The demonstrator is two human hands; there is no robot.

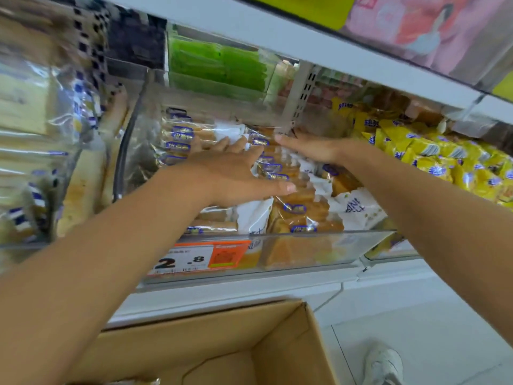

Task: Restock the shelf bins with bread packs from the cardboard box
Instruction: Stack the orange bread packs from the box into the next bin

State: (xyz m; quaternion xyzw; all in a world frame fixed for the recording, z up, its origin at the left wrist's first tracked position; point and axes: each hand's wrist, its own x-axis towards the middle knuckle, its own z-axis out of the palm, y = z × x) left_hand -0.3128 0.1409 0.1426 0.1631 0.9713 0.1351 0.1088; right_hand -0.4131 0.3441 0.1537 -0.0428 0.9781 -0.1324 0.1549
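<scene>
Both arms reach into a clear plastic shelf bin (305, 245) filled with bread packs (299, 209) in clear wrap with blue labels. My left hand (236, 173) lies flat on top of the packs, fingers spread and straight. My right hand (311, 148) presses with straight fingers on packs further back, near the bin's rear. Neither hand grips a pack. The open cardboard box (222, 343) sits below on the floor, its inside mostly out of view.
A neighbouring bin on the left holds more clear-wrapped bread (41, 151). Yellow packs (444, 159) fill the bin on the right. Green packs (216, 65) sit behind. A white shelf (277, 29) overhangs the bins. An orange price tag (202, 257) is on the bin front. A white shoe (384, 365) stands on the tiled floor.
</scene>
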